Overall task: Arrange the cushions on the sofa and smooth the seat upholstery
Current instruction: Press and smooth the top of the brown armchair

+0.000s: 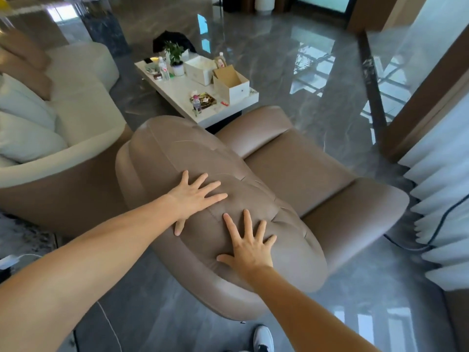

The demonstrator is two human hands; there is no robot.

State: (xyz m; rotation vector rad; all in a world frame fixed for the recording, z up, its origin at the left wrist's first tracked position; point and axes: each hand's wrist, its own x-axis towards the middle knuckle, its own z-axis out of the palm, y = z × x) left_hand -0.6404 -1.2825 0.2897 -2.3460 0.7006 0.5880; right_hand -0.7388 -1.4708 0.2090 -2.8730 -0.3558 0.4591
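Both forearms cropped; left hand [194,196], right hand [250,246] flat on backrest [177,153].

Smooth tan leather armchair [291,168], glossy grey marble floor [279,80], white cloth curtain [441,199]

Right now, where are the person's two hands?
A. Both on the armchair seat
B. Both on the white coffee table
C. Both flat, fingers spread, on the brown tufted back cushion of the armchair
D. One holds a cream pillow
C: the left hand and the right hand lie open, palms down, on the brown tufted back cushion.
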